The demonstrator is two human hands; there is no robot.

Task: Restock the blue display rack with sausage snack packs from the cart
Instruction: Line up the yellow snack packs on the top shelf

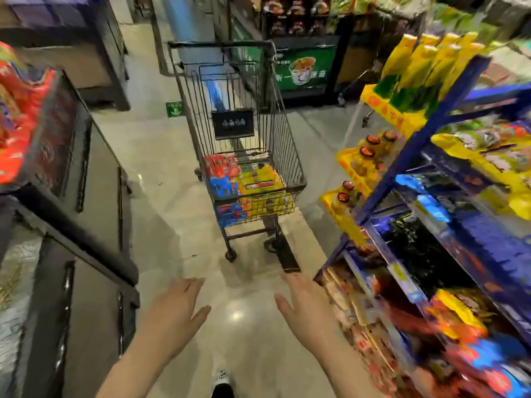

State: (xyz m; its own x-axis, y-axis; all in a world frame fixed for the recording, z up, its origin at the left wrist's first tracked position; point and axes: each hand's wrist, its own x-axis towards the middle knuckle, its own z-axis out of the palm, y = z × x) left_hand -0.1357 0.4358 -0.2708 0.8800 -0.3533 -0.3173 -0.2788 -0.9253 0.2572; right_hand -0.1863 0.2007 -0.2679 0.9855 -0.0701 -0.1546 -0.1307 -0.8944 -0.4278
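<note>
Head view: a wire shopping cart (238, 156) is seen standing in a supermarket aisle, parked straight ahead and just beside the blue display rack (448, 116), apparently so that stock can be carried across in a short reach. The sausage snack packs (253, 182) are piled in the near end of the cart's basket, red ones at the back, blue ones on the left and yellow ones on the right; labels are too blurred to be read. The rack, on the right of the aisle, is already hung and stacked with yellow, blue and orange packs, and yellow side trays holding bottles are fixed to its near post.

Both hands are held out low over the floor, well short of the cart. The left hand (175, 308) is spread, fingers straight, nothing held. The right hand (304, 305) is likewise released and empty, fingers extended toward the cart. The posture is judged to be a reach being prepared for the next armful, no pack having yet been picked up.

A dark cabinet (86, 173) with long handles is lined along the left side, red goods stacked on top. A shoe (221, 383) is glimpsed at the bottom edge.
</note>
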